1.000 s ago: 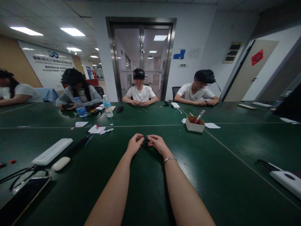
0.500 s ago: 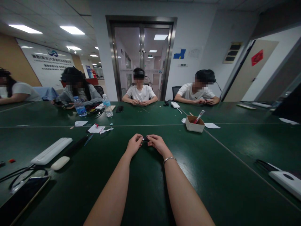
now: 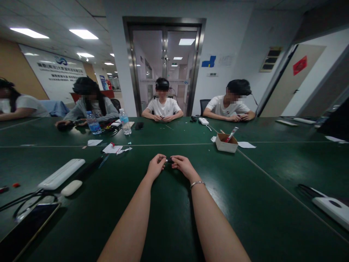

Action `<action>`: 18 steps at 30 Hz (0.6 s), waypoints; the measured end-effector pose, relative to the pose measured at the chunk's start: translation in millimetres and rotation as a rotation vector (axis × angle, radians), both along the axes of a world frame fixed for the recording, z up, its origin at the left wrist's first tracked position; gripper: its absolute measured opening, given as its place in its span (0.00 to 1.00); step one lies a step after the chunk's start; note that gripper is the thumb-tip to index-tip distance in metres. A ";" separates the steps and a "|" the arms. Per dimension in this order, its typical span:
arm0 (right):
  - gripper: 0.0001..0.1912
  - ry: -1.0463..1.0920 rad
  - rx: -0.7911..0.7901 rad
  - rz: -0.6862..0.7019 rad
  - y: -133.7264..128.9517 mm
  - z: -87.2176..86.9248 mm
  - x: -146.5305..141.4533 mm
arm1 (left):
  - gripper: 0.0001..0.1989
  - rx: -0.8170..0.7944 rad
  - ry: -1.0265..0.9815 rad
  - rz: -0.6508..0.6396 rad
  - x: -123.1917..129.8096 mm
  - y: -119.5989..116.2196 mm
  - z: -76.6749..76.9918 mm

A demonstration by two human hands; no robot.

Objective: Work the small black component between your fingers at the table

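A small black object (image 3: 169, 160) with a silvery left end is held between both hands above the green table (image 3: 169, 203). My left hand (image 3: 156, 167) pinches its silvery end between thumb and fingertips. From the other side, the fingers of my right hand (image 3: 183, 167) close on the black part. A silver bangle circles my right wrist. The fingers cover most of the object, so its exact kind cannot be made out.
Left lie a phone (image 3: 29, 227), a white power bank (image 3: 62, 174), cables and a white oval case (image 3: 71, 188). Ahead are paper scraps (image 3: 112, 148), two bottles (image 3: 124, 123) and a small box (image 3: 227, 145) holding tools. A white device (image 3: 331, 209) lies right. Several people sit opposite.
My hands keep nearly the same place and grip; a little more of the silvery end shows. Across the table at left, a person's hand has moved left with a dark object. The view shifts slightly.
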State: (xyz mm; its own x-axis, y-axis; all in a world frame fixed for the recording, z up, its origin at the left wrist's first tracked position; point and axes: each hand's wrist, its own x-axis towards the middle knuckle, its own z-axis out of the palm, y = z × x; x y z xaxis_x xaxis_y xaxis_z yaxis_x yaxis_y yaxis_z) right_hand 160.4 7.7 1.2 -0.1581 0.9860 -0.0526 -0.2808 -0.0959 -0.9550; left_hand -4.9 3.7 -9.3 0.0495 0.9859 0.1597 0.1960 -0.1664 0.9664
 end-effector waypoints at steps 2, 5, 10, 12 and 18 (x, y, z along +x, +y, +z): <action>0.10 -0.002 -0.002 -0.001 0.3 -0.4 -0.2 | 0.13 -0.011 0.018 -0.004 0.0 0.3 -0.5; 0.10 -0.007 -0.006 -0.007 1.3 -1.2 -0.1 | 0.12 -0.029 0.031 -0.001 0.1 0.5 0.2; 0.10 0.001 -0.007 -0.006 2.4 -2.1 0.8 | 0.11 -0.018 0.002 -0.016 -0.1 -0.6 3.1; 0.10 -0.001 -0.012 -0.009 2.3 -2.1 0.9 | 0.11 -0.008 0.007 -0.012 -0.6 -1.0 3.4; 0.10 -0.009 -0.004 -0.011 1.5 -1.8 0.1 | 0.14 -0.008 0.028 -0.013 -0.3 -0.6 1.5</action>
State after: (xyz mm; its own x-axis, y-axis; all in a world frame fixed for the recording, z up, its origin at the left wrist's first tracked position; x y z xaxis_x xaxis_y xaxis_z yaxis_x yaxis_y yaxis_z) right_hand 160.5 9.2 -0.6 -0.1472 0.9874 -0.0579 -0.2734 -0.0968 -0.9570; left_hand -5.2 3.0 -7.8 0.0665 0.9864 0.1502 0.2209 -0.1613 0.9619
